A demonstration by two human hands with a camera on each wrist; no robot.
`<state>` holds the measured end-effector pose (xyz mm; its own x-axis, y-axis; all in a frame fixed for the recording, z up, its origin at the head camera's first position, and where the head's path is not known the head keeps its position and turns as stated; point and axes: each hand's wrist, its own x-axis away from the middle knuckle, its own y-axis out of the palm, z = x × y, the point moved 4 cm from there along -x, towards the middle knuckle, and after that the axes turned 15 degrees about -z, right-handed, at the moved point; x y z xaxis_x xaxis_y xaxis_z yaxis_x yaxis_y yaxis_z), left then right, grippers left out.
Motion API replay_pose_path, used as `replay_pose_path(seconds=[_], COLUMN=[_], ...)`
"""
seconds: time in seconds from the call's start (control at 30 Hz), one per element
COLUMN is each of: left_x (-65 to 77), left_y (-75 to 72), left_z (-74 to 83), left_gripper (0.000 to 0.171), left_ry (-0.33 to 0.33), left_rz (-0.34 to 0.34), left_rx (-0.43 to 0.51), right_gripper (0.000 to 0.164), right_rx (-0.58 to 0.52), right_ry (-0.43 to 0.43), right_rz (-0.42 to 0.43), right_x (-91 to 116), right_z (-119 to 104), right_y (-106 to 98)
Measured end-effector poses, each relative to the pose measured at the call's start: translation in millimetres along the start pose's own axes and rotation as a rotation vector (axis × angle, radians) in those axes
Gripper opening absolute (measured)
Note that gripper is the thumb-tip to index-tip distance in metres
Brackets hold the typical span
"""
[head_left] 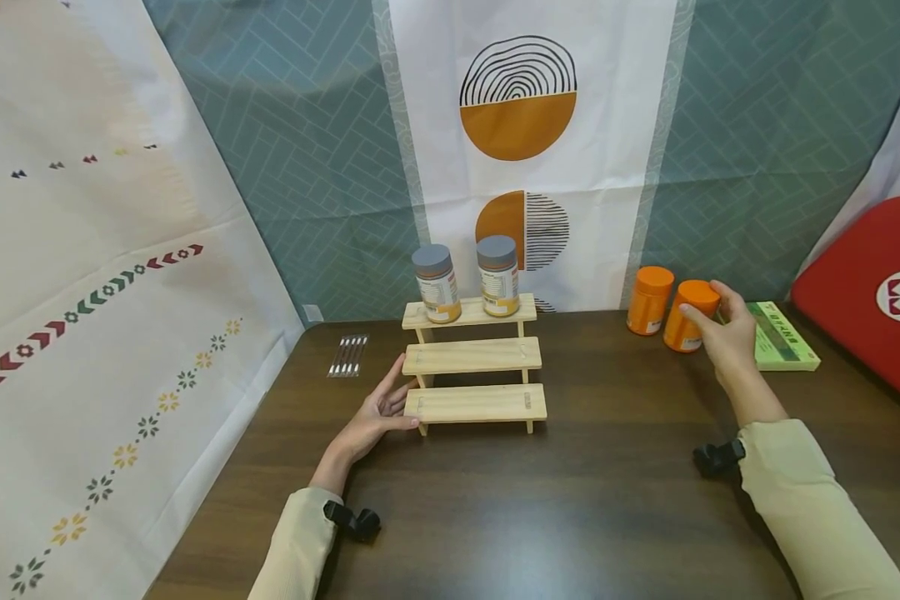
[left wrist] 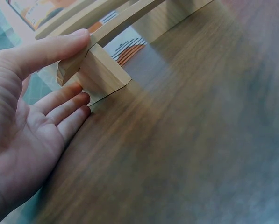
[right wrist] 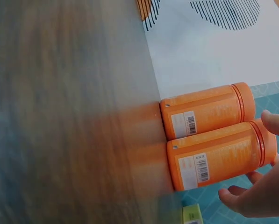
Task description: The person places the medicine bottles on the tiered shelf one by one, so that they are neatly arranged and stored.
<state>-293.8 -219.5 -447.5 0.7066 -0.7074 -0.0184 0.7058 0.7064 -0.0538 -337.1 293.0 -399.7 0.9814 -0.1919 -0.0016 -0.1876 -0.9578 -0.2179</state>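
The left hand point(head_left: 371, 421) is at the left end of a three-step wooden display rack point(head_left: 472, 356), which stands on the dark brown table point(head_left: 570, 508). Its thumb rests on the end of the lowest board, and the other fingers, rather straight and relaxed, lie near the side support. The right hand point(head_left: 731, 337) grips the lid of an orange bottle point(head_left: 681, 327) between the thumb and the forefinger; the remaining fingers are loosely bent. This bottle stands near the back edge of the table, to the right of the rack. Just beside it, on its left, a second orange bottle point(head_left: 647, 305) stands upright.

On the top step there are two grey-lidded jars, the left jar point(head_left: 438, 287) and the right jar point(head_left: 499, 282), a little apart from each other. A green box point(head_left: 783, 337) lies behind the right hand, which covers a part of it. Farther right is a red case point(head_left: 862, 292) with a white round emblem. A small pack of cotton swabs point(head_left: 348, 356) lies left of the rack.
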Motion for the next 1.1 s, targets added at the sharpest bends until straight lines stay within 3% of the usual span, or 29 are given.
replay_pose_path(seconds=[0.3,0.7,1.1], left_x=[-0.8,-0.9,-1.0], left_y=[-1.0,-2.0,-2.4], left_z=[-1.1,-2.4,-1.4], left_gripper=[0.112,0.11,0.11], left_ry=[0.007,-0.009,-0.002], left_rz=[-0.004,-0.006,-0.001], left_rx=[0.013,-0.008,-0.009], right_gripper=[0.063,0.056,0.052], right_rx=[0.018,-0.071,-0.084], right_ry=[0.012,0.059,-0.047], right_rz=[0.041,0.133,0.148], right_x=[-0.5,-0.2,6.3], right_z=[3.3,5.6,-13.0], right_y=[0.0,-3.4,0.0])
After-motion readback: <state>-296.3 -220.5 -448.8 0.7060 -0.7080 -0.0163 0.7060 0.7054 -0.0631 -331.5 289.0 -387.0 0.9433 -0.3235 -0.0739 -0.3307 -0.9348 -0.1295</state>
